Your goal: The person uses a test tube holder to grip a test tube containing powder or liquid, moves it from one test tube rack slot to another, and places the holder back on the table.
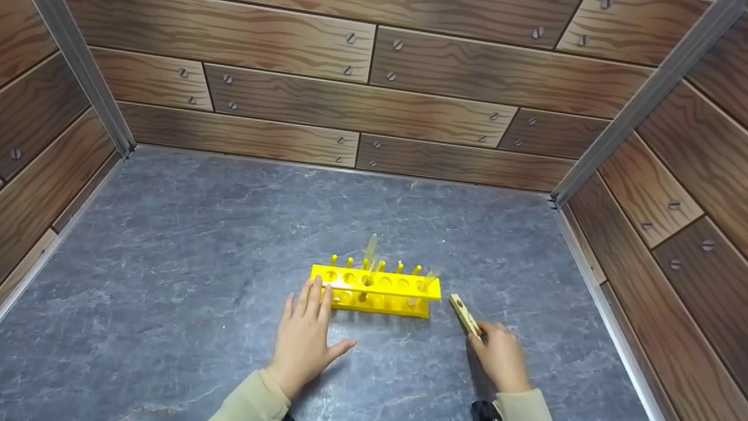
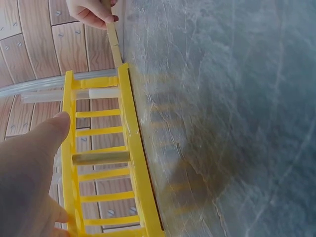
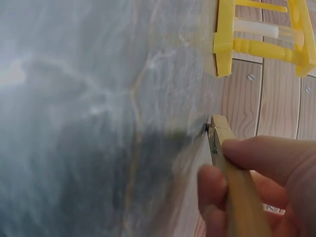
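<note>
A yellow test tube rack [image 1: 377, 288] stands on the grey surface. My left hand [image 1: 304, 339] rests its straight fingertips on the rack's left end, thumb spread to the side. One clear test tube [image 1: 371, 251] rises from a middle hole; its lower part looks brownish in the left wrist view. Another test tube [image 3: 256, 27], with white in its lower part, stands at the rack's right end. Right of the rack, my right hand [image 1: 502, 356] pinches a wooden test tube clamp [image 1: 461, 313] between thumb and fingers, its tip towards the rack and apart from it.
The grey marbled surface [image 1: 204, 263] spreads around the rack. Wood-patterned panels [image 1: 280, 111] wall it in at the back and both sides, with metal strips [image 1: 631, 105] at the corners. Pegs [image 1: 416, 269] line the rack's back edge.
</note>
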Tool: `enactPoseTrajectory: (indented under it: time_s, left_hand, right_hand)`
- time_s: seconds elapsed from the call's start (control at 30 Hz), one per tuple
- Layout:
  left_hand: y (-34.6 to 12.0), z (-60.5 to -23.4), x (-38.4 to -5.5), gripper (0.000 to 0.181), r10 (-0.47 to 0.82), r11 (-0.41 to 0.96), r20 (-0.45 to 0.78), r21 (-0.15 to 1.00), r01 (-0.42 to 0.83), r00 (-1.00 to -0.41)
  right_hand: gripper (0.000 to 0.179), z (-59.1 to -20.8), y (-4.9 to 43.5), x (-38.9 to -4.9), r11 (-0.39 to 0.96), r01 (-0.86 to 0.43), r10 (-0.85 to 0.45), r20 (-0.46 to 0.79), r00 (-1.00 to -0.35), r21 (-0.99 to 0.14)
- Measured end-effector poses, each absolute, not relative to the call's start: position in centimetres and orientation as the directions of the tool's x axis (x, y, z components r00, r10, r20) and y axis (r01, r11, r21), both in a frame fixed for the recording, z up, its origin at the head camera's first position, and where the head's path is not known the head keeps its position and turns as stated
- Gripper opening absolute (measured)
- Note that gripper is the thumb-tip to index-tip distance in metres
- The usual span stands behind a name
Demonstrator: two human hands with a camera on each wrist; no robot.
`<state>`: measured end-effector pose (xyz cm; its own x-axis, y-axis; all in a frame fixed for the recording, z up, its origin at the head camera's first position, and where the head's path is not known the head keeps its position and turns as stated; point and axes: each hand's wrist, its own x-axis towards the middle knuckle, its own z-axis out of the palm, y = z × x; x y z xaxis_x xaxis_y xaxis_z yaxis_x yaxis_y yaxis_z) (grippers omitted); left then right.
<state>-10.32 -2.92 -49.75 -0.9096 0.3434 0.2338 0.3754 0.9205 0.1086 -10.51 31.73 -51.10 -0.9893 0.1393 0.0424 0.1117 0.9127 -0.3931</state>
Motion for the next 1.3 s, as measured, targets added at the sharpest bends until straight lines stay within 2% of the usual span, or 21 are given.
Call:
enactPoseTrajectory:
  time_s: [0.17, 0.57, 1.3]
  left_hand:
    - [-2.95, -49.73, -10.36, 0.099, 0.343, 0.921, 0.242, 0.106, 0.376, -0.908]
    - [-2.91, -49.88, -10.12, 0.101, 0.336, 0.924, 0.248, 0.098, 0.369, -0.908]
    - [-2.75, -49.94, -10.19, 0.1, 0.336, 0.925, 0.26, 0.088, 0.369, -0.905]
  right_hand:
    - [0.026, -51.17, 31.77, -10.37, 0.915, 0.117, 0.139, 0.03, -0.99, -0.387]
    - [0.018, -51.16, 31.7, -10.29, 0.901, 0.205, 0.185, -0.088, -0.979, -0.381]
    - [0.018, -51.13, 32.01, -10.1, 0.883, 0.228, 0.198, -0.113, -0.974, -0.412]
